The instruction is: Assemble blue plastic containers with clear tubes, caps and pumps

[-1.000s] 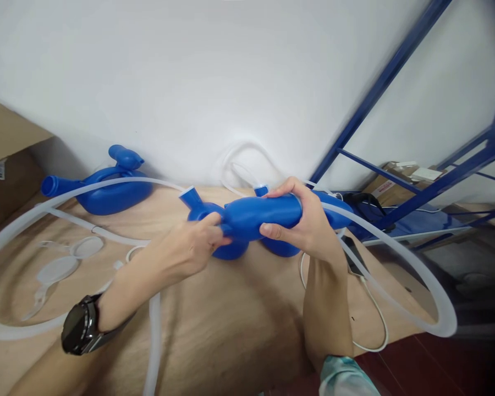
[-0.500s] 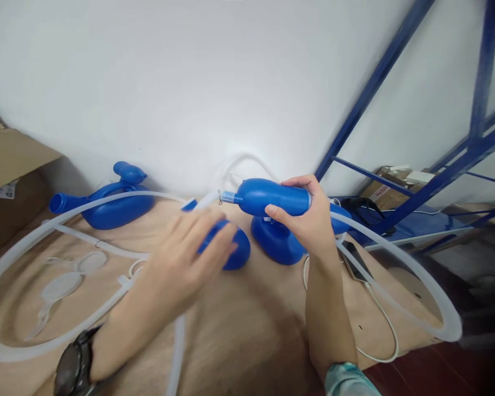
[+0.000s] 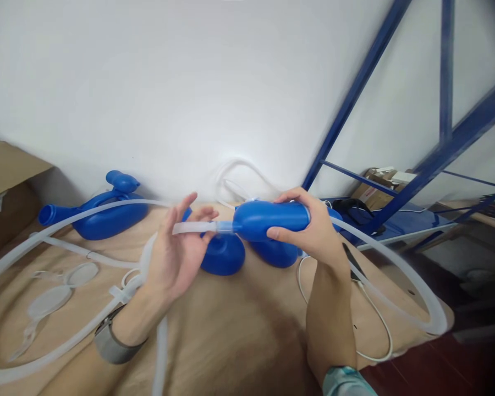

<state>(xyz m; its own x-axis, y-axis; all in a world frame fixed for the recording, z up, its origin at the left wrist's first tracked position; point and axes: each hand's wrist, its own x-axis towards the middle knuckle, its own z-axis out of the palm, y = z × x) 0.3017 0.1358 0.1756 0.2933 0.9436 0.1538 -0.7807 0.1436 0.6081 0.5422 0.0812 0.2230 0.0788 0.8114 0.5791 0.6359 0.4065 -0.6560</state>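
Observation:
My right hand (image 3: 309, 223) is closed round a blue rounded plastic vessel (image 3: 258, 217), held sideways above the table. A clear connector (image 3: 225, 226) sticks out of its left end, with a translucent white tube (image 3: 193, 227) fitted over it. My left hand (image 3: 183, 242) is beside this tube, palm turned up and fingers spread apart; the tube crosses in front of the palm, and I cannot tell how firmly they touch. Under the held vessel are two more blue plastic pieces, one on the left (image 3: 223, 256) and one on the right (image 3: 277, 254).
A blue bottle with a spout (image 3: 111, 217) lies at the back left, near a cardboard box (image 3: 14, 170). Long hoses (image 3: 45, 360) loop over the brown-covered table (image 3: 239, 341). Clear plastic caps (image 3: 49, 302) lie left. A phone (image 3: 353, 261) and blue metal frame (image 3: 357, 91) are right.
My left hand has turned from back-up to palm-up and lies by the tube. The blue vessel has come slightly lower in view, still in my right hand. The view has shifted a little.

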